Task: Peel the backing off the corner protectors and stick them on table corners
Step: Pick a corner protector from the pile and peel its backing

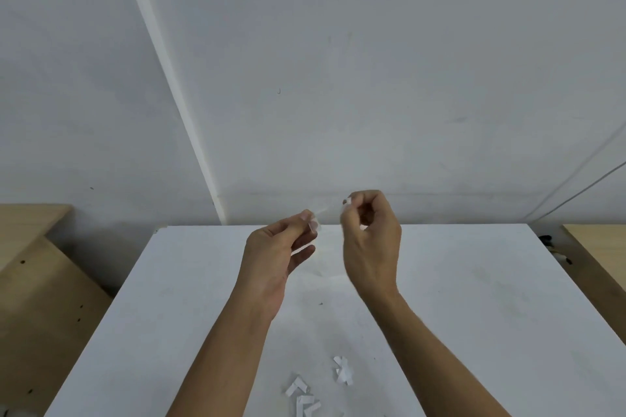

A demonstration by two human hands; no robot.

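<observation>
1. Table (474, 281), white, lying under both hands.
2. Right hand (371, 240), raised, fingers curled, pinching item 6.
3. Left hand (274, 247), raised just beside the right, fingertips pinching item 5.
4. Paper scraps (299, 394), on the table between the forearms, behind the hands.
5. Corner protector (315, 224), clear, blurred, at the left fingertips.
6. Backing tab (347, 202), white, at the right fingertips.
</observation>
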